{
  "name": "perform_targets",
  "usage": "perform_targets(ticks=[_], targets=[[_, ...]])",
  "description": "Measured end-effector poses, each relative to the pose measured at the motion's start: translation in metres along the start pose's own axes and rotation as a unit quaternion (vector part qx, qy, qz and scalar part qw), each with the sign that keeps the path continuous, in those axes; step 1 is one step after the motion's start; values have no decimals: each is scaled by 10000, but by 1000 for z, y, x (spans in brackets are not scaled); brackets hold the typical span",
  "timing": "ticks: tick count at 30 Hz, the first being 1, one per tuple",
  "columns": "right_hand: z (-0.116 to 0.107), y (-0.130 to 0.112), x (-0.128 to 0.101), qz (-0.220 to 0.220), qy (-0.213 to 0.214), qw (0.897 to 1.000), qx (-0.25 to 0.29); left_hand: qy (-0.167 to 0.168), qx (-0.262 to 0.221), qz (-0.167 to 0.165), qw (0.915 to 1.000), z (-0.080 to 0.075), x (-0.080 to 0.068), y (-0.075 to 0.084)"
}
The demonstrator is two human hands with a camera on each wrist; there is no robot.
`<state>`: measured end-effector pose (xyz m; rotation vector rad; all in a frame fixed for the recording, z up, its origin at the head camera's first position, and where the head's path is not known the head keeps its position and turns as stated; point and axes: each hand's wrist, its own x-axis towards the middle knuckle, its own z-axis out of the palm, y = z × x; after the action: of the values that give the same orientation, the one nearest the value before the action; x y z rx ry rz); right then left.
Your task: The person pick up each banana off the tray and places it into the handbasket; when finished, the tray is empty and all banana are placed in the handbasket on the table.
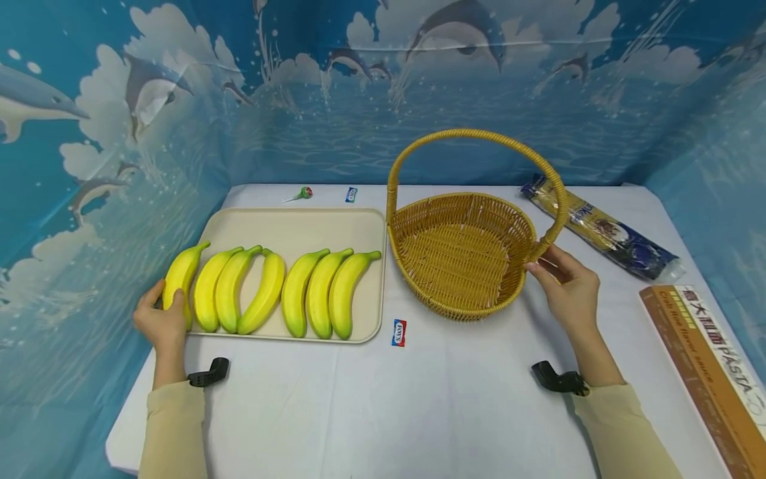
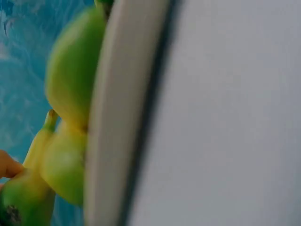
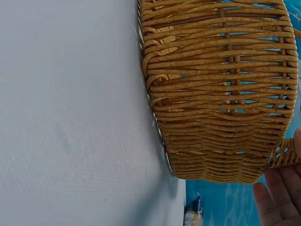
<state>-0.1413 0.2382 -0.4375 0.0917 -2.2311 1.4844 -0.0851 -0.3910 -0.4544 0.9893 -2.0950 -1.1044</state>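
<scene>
Several yellow-green bananas lie side by side on a cream tray at the left of the white table. My left hand is at the tray's front left corner and grips the lower end of the leftmost banana. In the left wrist view a fingertip touches a banana behind the tray rim. An empty wicker basket stands right of the tray. My right hand pinches the base of its arched handle at the right rim. The right wrist view shows the basket wall and my fingers.
A dark bag of pasta lies behind the basket to the right, and an orange pasta box lies along the right edge. A lollipop and a small wrapper sit behind the tray. A candy packet lies in front.
</scene>
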Motion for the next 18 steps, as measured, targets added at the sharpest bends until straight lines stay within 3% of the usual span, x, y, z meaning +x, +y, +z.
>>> perform_targets(ticks=[4,7,9,14,18], targets=[[-2,0,0,4,39,10000,-46,-86,-181,248,9995,1,-18,30],[-3,-1,0,-15,68,10000,-31,-191,-600,716,9954,6,-38,57],[-3,-1,0,-30,65,10000,27,-329,-964,1126,9884,13,-53,73],[-1,0,0,-10,11,10000,55,-1019,-1958,2055,9534,38,-95,111],[0,1,-1,44,-11,10000,29,-1808,-2339,2479,9226,61,-131,140]])
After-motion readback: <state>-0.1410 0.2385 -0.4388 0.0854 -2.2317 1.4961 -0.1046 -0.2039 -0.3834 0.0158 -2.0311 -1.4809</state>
